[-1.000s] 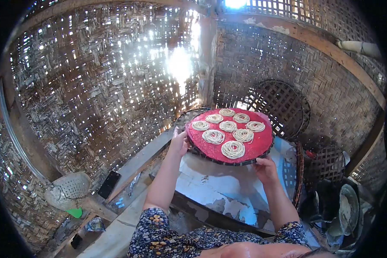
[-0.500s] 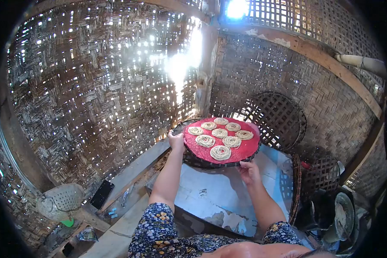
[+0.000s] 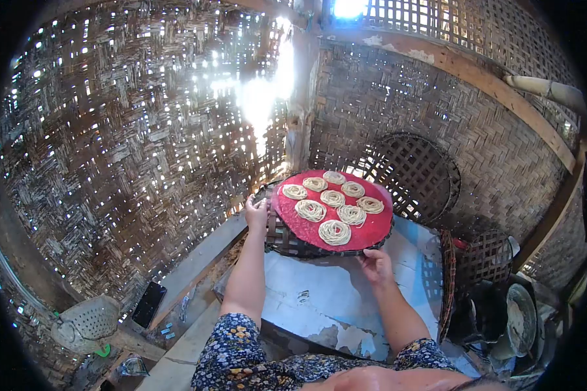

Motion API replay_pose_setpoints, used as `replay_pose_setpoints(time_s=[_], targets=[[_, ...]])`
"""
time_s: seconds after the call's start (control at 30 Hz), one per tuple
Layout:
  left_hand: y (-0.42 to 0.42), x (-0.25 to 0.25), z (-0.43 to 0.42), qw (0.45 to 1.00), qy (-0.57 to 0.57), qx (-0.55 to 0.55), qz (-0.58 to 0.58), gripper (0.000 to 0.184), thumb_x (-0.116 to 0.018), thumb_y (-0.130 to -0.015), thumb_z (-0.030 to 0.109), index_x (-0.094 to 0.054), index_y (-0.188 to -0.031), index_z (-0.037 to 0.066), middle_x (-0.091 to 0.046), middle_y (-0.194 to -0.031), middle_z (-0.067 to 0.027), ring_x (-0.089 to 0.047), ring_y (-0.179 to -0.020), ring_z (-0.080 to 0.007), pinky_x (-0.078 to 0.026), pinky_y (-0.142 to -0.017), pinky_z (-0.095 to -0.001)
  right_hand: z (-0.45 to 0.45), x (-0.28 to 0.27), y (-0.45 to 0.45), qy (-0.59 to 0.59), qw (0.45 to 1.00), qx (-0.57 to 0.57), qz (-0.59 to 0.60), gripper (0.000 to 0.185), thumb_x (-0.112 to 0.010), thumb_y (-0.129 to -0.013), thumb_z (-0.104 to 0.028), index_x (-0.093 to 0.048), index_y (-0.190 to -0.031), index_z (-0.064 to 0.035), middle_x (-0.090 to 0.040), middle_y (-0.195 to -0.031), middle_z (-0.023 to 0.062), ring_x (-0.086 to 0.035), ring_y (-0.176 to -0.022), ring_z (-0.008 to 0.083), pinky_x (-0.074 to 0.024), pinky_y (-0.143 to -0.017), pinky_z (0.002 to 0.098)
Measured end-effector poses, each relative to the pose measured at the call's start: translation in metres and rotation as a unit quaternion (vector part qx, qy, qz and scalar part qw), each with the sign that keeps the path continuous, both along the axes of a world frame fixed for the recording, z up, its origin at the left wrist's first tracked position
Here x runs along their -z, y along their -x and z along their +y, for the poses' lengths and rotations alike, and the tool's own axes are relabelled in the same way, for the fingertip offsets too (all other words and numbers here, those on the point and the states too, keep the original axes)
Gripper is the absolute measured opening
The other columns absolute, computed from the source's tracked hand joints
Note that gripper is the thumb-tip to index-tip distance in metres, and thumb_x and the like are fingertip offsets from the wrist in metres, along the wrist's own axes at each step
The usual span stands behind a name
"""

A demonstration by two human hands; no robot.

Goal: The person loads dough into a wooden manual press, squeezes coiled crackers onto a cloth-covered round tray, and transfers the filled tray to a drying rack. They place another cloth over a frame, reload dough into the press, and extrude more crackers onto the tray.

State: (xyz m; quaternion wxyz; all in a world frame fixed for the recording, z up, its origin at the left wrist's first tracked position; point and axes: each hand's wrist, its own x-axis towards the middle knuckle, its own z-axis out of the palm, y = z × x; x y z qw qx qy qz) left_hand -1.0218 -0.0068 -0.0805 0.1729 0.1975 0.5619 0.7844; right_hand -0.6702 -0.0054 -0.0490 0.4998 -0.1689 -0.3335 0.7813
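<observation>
A round woven tray (image 3: 282, 242) with a dark rim is held out in front of me above the table. A red sheet (image 3: 299, 225) covers most of it, and several coiled nests of pale noodle-like strands (image 3: 334, 232) lie spread on the sheet. My left hand (image 3: 257, 214) grips the rim at the left, its fingers bent over the edge. At the near right, my right hand (image 3: 377, 267) has the rim between thumb and fingers. The undersides of the fingers are hidden.
The table (image 3: 287, 277) has a pale, peeling top. A lattice basket (image 3: 414, 176) leans on the woven wall behind it. More baskets (image 3: 486, 257) and a pot (image 3: 520, 319) stand at right. A phone (image 3: 149, 304) and a perforated scoop (image 3: 91, 319) lie at left.
The tray has shifted slightly left and tilted a little, showing more of its lattice at the near left. Both hands keep their hold. My view has turned slightly.
</observation>
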Motion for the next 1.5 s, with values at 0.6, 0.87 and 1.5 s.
replay_pose_setpoints(time_s=[0.6, 0.87, 1.5], targets=[[0.054, 0.049, -0.013, 0.979, 0.107, 0.141, -0.098, 0.032, -0.058, -0.066, 0.003, -0.058, -0.098, -0.001, -0.061, -0.082, -0.0103, -0.06, -0.071, -0.0206, -0.047, -0.058, -0.0317, 0.003, 0.013, -0.1, 0.033, 0.994, 0.107, -0.017, 0.054, -0.056, -0.06, 0.006, -0.049, -0.112, -0.0064, -0.056, -0.109, 0.006, -0.056, -0.095, 0.0232, -0.0494, -0.079, 0.0354], [0.042, 0.002, -0.045, 0.837, 0.478, -0.045, 0.262, 0.039, -0.062, -0.069, 0.014, -0.057, -0.106, 0.002, -0.063, -0.091, -0.0167, -0.061, -0.073, -0.0262, -0.047, -0.068, -0.0369, 0.0, 0.014, -0.09, 0.011, 0.992, 0.116, -0.053, 0.048, -0.055, -0.064, 0.004, -0.05, -0.11, -0.0081, -0.059, -0.101, 0.004, -0.058, -0.086, 0.0209, -0.05, -0.07, 0.0332], [-0.016, 0.001, -0.015, 0.936, 0.217, -0.085, 0.265, 0.056, -0.06, -0.072, 0.009, -0.042, -0.125, 0.007, -0.064, -0.082, -0.0124, -0.062, -0.077, -0.0261, -0.047, -0.073, -0.0367, -0.005, 0.014, 0.013, -0.016, 0.999, -0.018, -0.032, 0.053, -0.054, -0.066, 0.007, -0.044, -0.116, -0.0076, -0.056, -0.106, 0.0072, -0.058, -0.09, 0.0229, -0.0488, -0.077, 0.0393]])
